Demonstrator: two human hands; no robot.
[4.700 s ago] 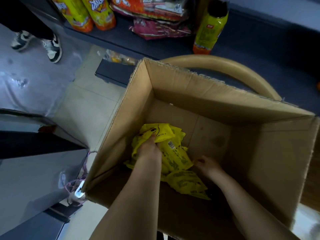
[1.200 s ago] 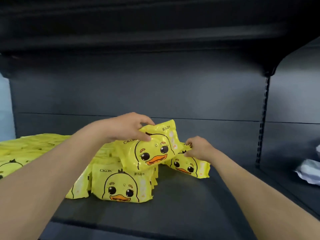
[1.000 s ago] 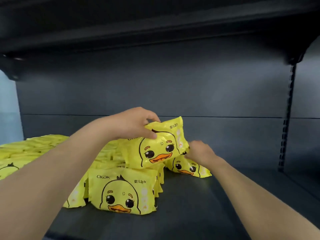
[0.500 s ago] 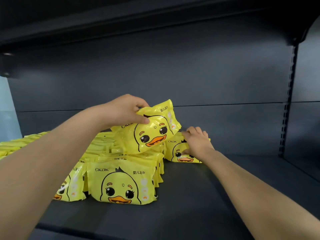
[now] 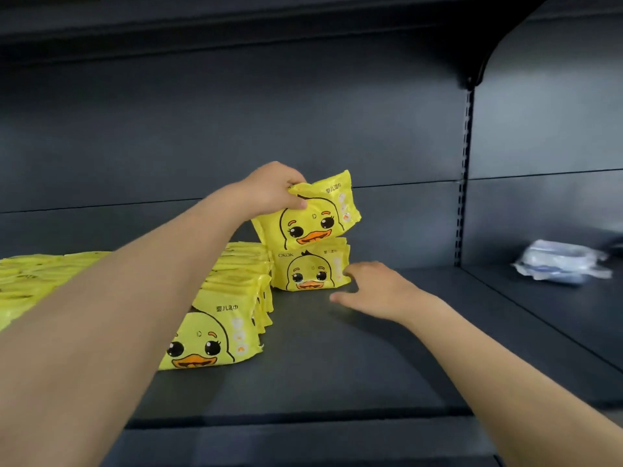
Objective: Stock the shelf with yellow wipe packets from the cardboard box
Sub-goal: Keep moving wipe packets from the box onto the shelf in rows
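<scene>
Packet [image 5: 312, 215]: our left hand [image 5: 269, 193] pinched it, tilted, just over the lower packet [image 5: 310, 269].
Right hand [image 5: 374, 291]: loose, empty, just beside that one.

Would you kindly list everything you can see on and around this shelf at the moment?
held packet: one, yellow with a duck face, tilted, directly over the standing packet
standing packet: one, yellow, upright on the shelf, right of the rows
front packet: one, yellow, upright at the front of a row
packet rows: too many to count, yellow, left part of the shelf
shelf: one, dark grey, under everything
slotted upright: one, dark, at the back right
plastic bundle: one, pale blue-white, neighbouring shelf on the right
left hand: grips the held packet's top corner
right hand: open, palm down, fingertips at the standing packet's right edge
</scene>
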